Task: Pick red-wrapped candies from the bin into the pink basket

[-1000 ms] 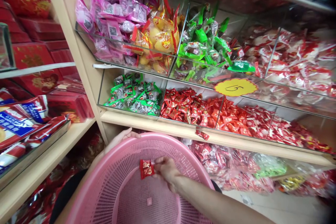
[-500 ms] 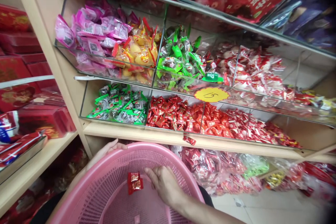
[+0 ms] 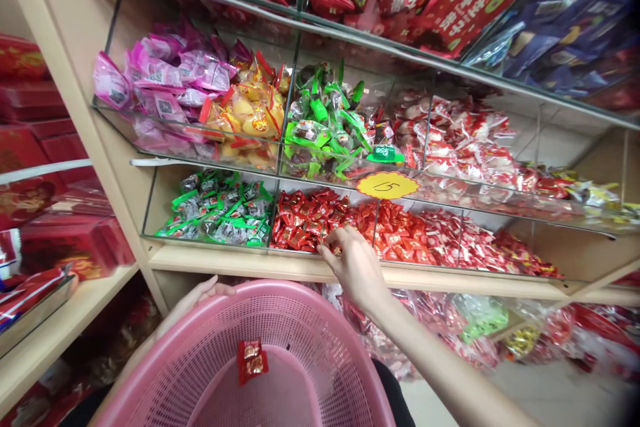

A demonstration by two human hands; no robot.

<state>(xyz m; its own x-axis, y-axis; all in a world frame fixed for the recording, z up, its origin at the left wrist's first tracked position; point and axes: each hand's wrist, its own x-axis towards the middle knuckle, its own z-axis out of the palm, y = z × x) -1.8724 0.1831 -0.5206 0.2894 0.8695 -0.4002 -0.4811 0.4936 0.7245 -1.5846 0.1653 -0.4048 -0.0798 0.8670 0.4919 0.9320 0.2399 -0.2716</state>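
Note:
A pink plastic basket (image 3: 345, 347) is in front of me, with its perforated wall tilted toward my view. My left hand (image 3: 200, 293) grips its left far rim, fingers laid along the edge and the forearm against the outside. At the bottom lie two red-and-gold wrapped candies (image 3: 253, 361). My right hand (image 3: 356, 263) reaches past the basket to the front edge of the lowest bin. Its thumb and fingers are pinched together on a small red-wrapped candy, mostly hidden by the fingers. Just behind them is the heap of red wrapped candies (image 3: 305, 220).
Glass-divided shelves hold green-wrapped candies (image 3: 225, 207), purple packets (image 3: 170, 73), yellow packets (image 3: 250, 110) and more red candies (image 3: 405, 230). A yellow price tag (image 3: 388, 185) hangs above the bin. Bagged goods (image 3: 480, 317) sit below the ledge (image 3: 225, 261); red boxes (image 3: 65, 240) stand left.
My right hand has moved from inside the basket up and forward to the bin's front edge. The loose candy on the wooden ledge no longer shows there. My left hand stays on the rim.

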